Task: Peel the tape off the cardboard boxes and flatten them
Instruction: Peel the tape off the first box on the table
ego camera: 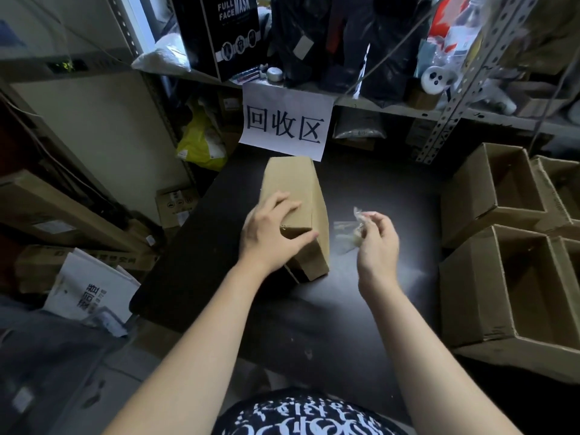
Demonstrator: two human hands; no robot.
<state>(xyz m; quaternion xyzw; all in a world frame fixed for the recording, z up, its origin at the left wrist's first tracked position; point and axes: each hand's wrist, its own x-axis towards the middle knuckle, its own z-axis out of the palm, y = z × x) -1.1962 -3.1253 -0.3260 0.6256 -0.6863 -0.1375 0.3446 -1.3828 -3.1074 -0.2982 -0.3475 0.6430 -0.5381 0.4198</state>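
left hand (270, 233) grips cardboard box (298, 196), frame centre | right hand (376, 243) pinches crumpled clear tape (351, 230) | dark table (314, 324)

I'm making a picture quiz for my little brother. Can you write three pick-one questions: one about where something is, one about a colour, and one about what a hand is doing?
1. Where does the paper sign hang?
A) on the floor
B) from the shelf edge behind the cardboard box
C) under the table

2. What colour is the table top?
A) white
B) yellow
C) black

3. What is the right hand doing?
A) pinching crumpled clear tape
B) lying flat on the table
C) holding scissors

Answers:
1 B, the sign hangs off the shelf edge beyond the box.
2 C, the top looks black.
3 A, its fingers pinch a wad of tape beside the box.
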